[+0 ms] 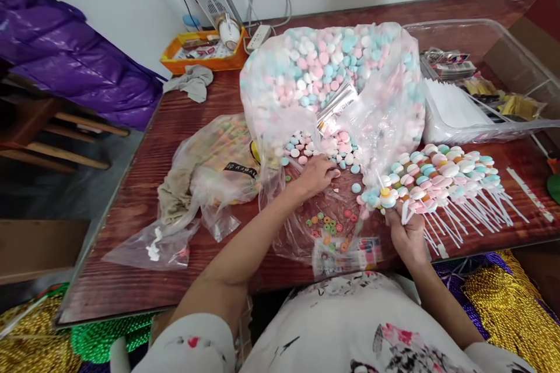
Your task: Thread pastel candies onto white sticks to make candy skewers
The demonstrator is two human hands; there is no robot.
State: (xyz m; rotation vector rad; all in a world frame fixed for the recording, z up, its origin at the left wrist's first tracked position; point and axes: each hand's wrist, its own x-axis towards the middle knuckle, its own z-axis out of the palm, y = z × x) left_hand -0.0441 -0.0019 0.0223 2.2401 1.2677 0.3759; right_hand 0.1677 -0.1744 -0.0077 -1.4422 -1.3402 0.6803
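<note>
My left hand (317, 178) is over the mouth of a large clear plastic bag (391, 111) of round pink, white and blue candies (326, 64). Its fingers are closed among loose candies, and what they hold, if anything, cannot be made out. My right hand (408, 236), closed, grips a white stick (405, 213) near the table's front edge. Candies and a yellow-orange ring (385, 192) show at that stick's upper end. Just to the right lies a pile of candy skewers (441, 172), their white sticks pointing toward me. Small coloured rings (332, 224) lie scattered on clear plastic between my hands.
To the left sits a knotted clear bag (219, 157) of coloured rings. A clear plastic tub (494, 131) with white sticks and packets stands at the right. An orange tray (219, 62), a grey cloth (192, 83) and a power strip (259, 38) are at the back.
</note>
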